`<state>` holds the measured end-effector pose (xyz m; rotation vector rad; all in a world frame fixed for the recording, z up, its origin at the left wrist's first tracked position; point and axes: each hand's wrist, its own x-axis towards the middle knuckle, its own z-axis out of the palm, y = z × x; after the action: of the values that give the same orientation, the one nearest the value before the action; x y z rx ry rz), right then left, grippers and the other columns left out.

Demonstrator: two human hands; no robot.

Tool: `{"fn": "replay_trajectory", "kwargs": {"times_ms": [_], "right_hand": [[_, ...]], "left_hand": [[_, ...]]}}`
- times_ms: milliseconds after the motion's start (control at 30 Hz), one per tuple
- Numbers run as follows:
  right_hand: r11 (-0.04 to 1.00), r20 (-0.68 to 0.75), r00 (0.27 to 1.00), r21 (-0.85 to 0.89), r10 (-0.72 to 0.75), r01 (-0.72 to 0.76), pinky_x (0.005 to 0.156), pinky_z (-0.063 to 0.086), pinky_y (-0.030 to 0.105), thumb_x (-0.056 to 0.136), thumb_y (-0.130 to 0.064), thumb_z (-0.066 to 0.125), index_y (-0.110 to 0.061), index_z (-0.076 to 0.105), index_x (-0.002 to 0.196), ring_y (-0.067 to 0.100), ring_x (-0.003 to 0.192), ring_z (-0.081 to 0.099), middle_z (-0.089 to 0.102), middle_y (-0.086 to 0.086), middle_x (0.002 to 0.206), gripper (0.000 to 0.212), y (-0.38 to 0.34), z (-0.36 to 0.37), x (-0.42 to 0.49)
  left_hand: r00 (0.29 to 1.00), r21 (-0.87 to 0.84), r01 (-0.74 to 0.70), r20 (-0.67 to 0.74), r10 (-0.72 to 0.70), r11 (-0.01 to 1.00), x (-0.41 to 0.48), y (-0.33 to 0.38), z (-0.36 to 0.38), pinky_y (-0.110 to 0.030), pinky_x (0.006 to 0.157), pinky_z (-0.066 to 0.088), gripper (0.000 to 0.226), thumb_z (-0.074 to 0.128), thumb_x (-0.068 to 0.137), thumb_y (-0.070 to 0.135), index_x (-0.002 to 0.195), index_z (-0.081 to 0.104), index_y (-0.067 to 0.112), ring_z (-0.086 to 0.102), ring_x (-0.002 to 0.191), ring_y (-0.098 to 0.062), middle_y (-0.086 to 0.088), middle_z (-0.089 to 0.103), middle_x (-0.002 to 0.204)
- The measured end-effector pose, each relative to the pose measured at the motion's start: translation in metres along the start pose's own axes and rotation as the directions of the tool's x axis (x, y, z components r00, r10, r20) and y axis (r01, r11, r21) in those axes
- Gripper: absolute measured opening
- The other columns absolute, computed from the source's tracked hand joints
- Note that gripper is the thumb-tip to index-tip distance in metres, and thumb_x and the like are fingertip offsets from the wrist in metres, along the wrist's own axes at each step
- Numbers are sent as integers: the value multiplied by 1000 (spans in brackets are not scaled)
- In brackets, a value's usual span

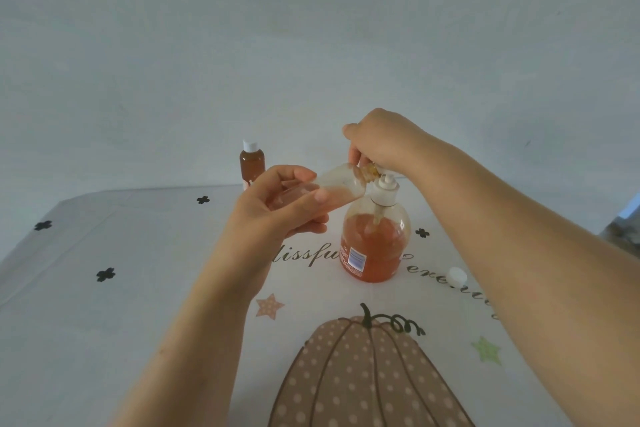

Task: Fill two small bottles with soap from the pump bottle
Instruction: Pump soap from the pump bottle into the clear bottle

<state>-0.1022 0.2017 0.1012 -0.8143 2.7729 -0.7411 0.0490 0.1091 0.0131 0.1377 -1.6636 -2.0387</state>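
Observation:
The pump bottle [375, 239], clear plastic about half full of orange soap with a white pump, stands mid-table. My left hand [277, 208] grips a small clear bottle [337, 184], tilted on its side with its open mouth at the pump's spout. My right hand [377, 142] sits on top of the pump head, fingers curled down over it. A second small bottle [251, 163], full of orange soap and closed with a white cap, stands upright at the table's far edge. A loose white cap [456, 276] lies to the right of the pump bottle.
The table wears a white cloth [104, 322] printed with a pumpkin, stars, black clover marks and script lettering. A plain pale wall rises behind the far edge. Something dark shows at the far right edge of view.

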Motion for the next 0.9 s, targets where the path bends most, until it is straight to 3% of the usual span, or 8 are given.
{"fn": "replay_trajectory", "kwargs": {"times_ms": [133, 233, 367, 433, 533, 633, 767, 900], "right_hand": [[1000, -2, 1000, -2, 0, 0, 80, 53, 36, 100, -24, 40, -11, 73, 73, 31, 80, 70, 77, 11, 89, 44, 1, 2, 2], [1000, 20, 1000, 7, 11, -11, 70, 49, 32, 99, -22, 39, -9, 72, 73, 29, 67, 62, 73, 11, 74, 44, 5, 6, 5], [999, 52, 999, -36, -10, 12, 62, 42, 28, 101, -13, 37, -4, 75, 84, 27, 70, 60, 65, 6, 66, 43, 9, 12, 7], [1000, 47, 999, -9, -3, 3, 63, 43, 29, 102, -16, 37, -8, 72, 76, 27, 72, 59, 65, 6, 65, 44, 9, 11, 6], [1000, 37, 999, -12, -11, 11, 63, 43, 29, 102, -18, 38, -10, 72, 74, 27, 73, 60, 71, 8, 73, 44, 10, 10, 6], [999, 15, 999, -3, -35, 35, 69, 49, 32, 102, -21, 40, -7, 73, 81, 29, 78, 62, 76, 15, 95, 42, 5, 6, 5], [999, 20, 999, -18, -37, 37, 66, 48, 29, 100, -19, 41, -12, 71, 69, 35, 90, 71, 77, 13, 91, 44, 2, 1, 3], [999, 17, 999, -25, -30, 30, 64, 47, 29, 100, -19, 40, -10, 73, 71, 29, 79, 66, 77, 11, 88, 44, 2, 1, 2]], "left_hand": [[1000, 9, 9, -19, -9, 1000, 0, 1, 1, -31, 69, 58, 34, 79, 74, 20, 103, 65, 8, 69, 72, -24, -2, 72, 86], [999, 14, 17, -34, -17, 1000, 0, 2, 1, -30, 66, 58, 38, 81, 70, 23, 101, 65, 8, 70, 70, -25, -5, 73, 87], [998, 7, 44, -35, -44, 999, 2, 1, 1, -30, 65, 57, 36, 77, 67, 25, 96, 65, 9, 69, 68, -26, -1, 73, 81], [998, 6, 47, -33, -47, 999, 2, 1, 0, -29, 65, 57, 34, 77, 67, 24, 96, 64, 10, 69, 68, -26, -1, 73, 81], [999, 2, 37, -28, -37, 999, 1, 1, 0, -30, 66, 57, 35, 79, 70, 23, 98, 65, 9, 69, 71, -27, -6, 73, 85], [999, -25, 37, -25, -38, 999, 0, 1, 0, -30, 67, 57, 34, 79, 72, 22, 99, 64, 8, 69, 72, -27, -5, 72, 85], [999, -42, 41, 2, -41, 998, -1, 2, 2, -31, 68, 58, 36, 77, 74, 21, 104, 62, 6, 69, 73, -25, -4, 73, 86], [999, -35, 42, 8, -41, 999, -1, 1, 1, -31, 70, 58, 33, 75, 77, 19, 104, 63, 7, 69, 74, -25, -2, 73, 88]]}}
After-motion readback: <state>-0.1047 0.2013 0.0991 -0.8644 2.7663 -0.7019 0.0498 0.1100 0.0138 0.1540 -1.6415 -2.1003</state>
